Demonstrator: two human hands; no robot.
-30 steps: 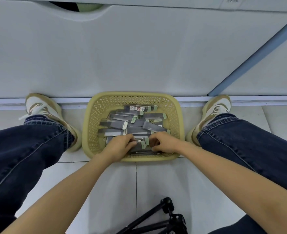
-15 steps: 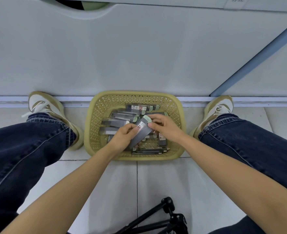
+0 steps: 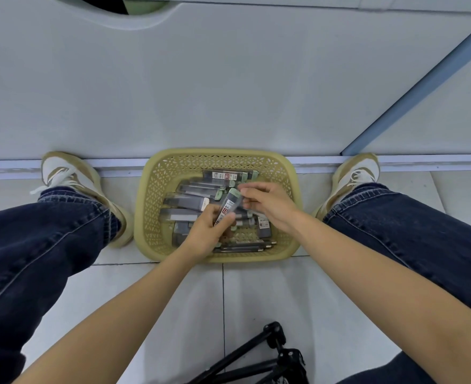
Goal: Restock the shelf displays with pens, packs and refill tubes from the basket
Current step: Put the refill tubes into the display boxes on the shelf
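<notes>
Since the frame one second earlier, one refill tube (image 3: 228, 208) has risen off the pile in the yellow basket (image 3: 151, 206) on the pale tiled floor (image 3: 173, 300), against a white cabinet panel (image 3: 228, 92) — left hand (image 3: 204, 234) fingers curled round its lower end, right hand (image 3: 271, 204) fingertips pinching its green cap — other tubes (image 3: 190, 202) lying beneath the fingers.

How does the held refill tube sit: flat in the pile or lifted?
Lifted and tilted: the left hand grips the refill tube low, the right hand pinches its green cap, over the basket.
</notes>
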